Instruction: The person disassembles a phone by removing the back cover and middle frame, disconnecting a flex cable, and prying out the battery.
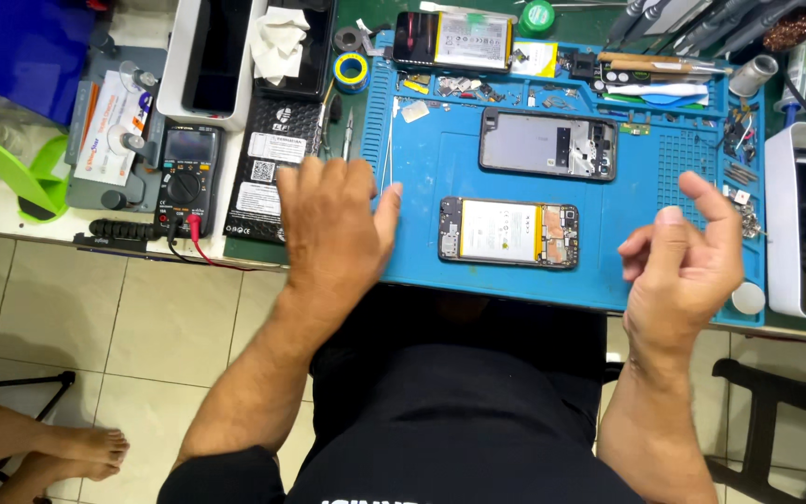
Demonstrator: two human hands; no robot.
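Blue repair mat (422, 177) | opened phone (507, 232) | green bench | tiled floor (95, 308)

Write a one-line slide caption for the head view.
Left hand flat on the blue repair mat's edge, right hand raised empty, an opened phone between them.

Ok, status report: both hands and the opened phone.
Left hand flat on blue mat edge, empty. Right hand raised, fingers curled, empty. Opened phone lies between them, untouched.
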